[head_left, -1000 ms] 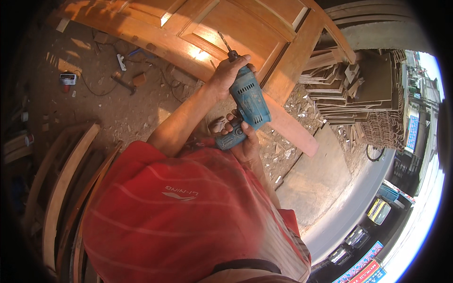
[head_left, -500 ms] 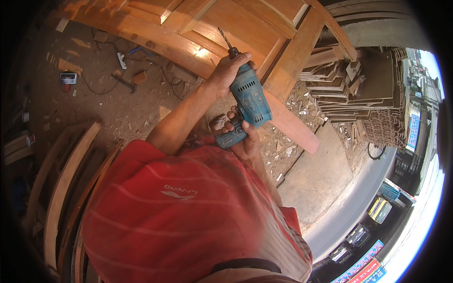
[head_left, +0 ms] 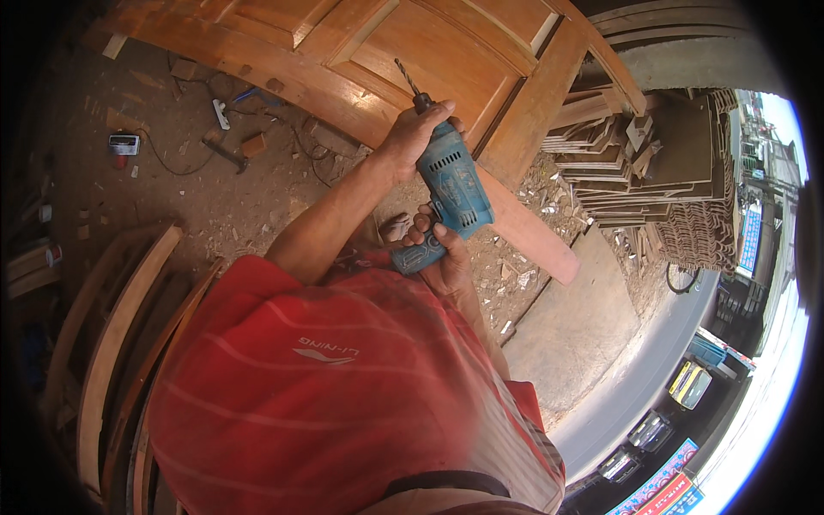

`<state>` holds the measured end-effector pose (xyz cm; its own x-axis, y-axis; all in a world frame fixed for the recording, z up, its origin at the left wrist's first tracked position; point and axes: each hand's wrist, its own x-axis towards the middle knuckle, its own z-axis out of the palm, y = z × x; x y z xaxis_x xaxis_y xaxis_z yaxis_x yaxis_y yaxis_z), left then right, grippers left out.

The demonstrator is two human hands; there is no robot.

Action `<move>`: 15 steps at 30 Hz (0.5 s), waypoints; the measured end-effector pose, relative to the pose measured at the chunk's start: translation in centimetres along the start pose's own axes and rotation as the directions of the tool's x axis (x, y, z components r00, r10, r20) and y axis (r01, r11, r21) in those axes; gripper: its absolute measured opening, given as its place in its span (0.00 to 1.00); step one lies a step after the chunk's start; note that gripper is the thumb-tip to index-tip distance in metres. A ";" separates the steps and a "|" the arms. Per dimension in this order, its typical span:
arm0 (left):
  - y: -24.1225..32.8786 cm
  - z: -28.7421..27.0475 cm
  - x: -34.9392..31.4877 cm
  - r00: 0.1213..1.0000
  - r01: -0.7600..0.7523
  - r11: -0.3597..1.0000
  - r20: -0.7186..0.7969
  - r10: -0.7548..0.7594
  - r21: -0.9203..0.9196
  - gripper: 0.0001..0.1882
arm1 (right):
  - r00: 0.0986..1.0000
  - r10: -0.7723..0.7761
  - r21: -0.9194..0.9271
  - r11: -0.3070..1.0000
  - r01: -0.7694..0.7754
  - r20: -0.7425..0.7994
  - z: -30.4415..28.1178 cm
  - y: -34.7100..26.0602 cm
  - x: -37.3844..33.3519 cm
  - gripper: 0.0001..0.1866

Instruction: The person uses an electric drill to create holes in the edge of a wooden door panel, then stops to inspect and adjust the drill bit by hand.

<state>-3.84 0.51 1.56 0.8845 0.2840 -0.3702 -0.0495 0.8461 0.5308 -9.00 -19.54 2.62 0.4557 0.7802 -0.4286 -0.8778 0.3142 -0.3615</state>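
Note:
A teal power drill (head_left: 457, 182) is held in front of my chest, tilted, with its long twist bit (head_left: 407, 75) pointing up and away to the left. My left hand (head_left: 414, 142) is closed around the front of the drill body, just behind the black chuck (head_left: 422, 102). Lower down, my right hand (head_left: 445, 256) wraps round the drill's handle (head_left: 418, 255), its fingers on the trigger side. Beyond the bit lies a brown panelled wooden door (head_left: 421, 53); the bit looks apart from its surface, though the depth is hard to judge.
A flat pinkish board (head_left: 530, 232) extends from beside the drill. Stacked wooden pieces (head_left: 635, 163) stand at the right. Curved wooden strips (head_left: 120, 335) lean at the left. A hammer (head_left: 226, 156) and cords lie on the littered ground. Vehicles (head_left: 690, 384) show on the far right.
The drill and both hands have shifted very slightly, with the same grip. Bright sun patches on the door and ground have dimmed.

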 end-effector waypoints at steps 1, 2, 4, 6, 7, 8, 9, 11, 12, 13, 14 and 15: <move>0.1 0.1 -0.1 1.000 0.004 1.000 0.004 -0.004 0.004 0.13 | 1.000 -0.004 0.001 1.000 0.004 -0.010 0.1 0.0 -0.1 0.25; 0.2 0.1 -0.1 1.000 0.006 1.000 0.009 -0.006 0.008 0.13 | 1.000 -0.008 0.002 1.000 0.008 -0.017 0.1 0.0 0.0 0.25; 0.0 -0.3 0.3 1.000 0.010 1.000 0.025 -0.010 -0.002 0.13 | 1.000 -0.005 -0.001 1.000 0.005 -0.013 -0.1 0.0 0.1 0.25; 0.0 -0.4 0.4 0.999 0.016 1.000 0.041 -0.015 -0.011 0.12 | 1.000 -0.003 -0.003 1.000 0.003 -0.009 -0.4 0.0 0.2 0.25; -0.1 -0.5 0.5 0.999 0.025 1.000 0.039 -0.026 0.006 0.12 | 1.000 -0.003 -0.004 1.000 0.003 -0.008 -0.5 0.0 0.2 0.25; 0.0 -0.5 0.4 0.999 0.036 0.999 0.035 -0.037 0.022 0.12 | 1.000 -0.002 -0.004 1.000 0.002 -0.010 -0.6 0.0 0.2 0.25; 0.0 -0.4 0.4 0.999 0.036 0.999 0.035 -0.037 0.023 0.12 | 1.000 -0.001 -0.004 1.000 0.001 -0.010 -0.7 0.1 0.2 0.25; 0.1 -0.4 0.4 0.996 0.015 0.999 0.087 -0.018 0.030 0.12 | 1.000 -0.018 -0.013 1.000 0.018 -0.004 -0.5 0.1 0.2 0.25; 0.1 -0.4 0.5 0.996 0.015 0.999 0.086 -0.018 0.030 0.12 | 1.000 -0.017 -0.012 1.000 0.017 -0.004 -0.3 0.1 0.2 0.25; 0.0 -0.4 0.6 0.995 0.016 0.999 0.094 -0.019 0.035 0.12 | 1.000 -0.025 -0.022 0.999 0.025 -0.005 -0.1 0.1 0.2 0.26; 0.0 -0.4 0.7 0.994 0.016 0.999 0.105 -0.020 0.040 0.12 | 0.999 -0.034 -0.033 0.999 0.034 -0.005 0.1 0.0 0.3 0.27; 0.0 -0.5 0.7 0.994 0.016 0.999 0.105 -0.020 0.041 0.12 | 0.999 -0.034 -0.033 0.999 0.034 -0.005 0.1 0.0 0.3 0.27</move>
<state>-3.42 0.91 0.90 0.9290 0.2183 -0.2987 -0.0168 0.8313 0.5555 -8.85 -19.27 2.57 0.4860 0.7664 -0.4200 -0.8566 0.3225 -0.4028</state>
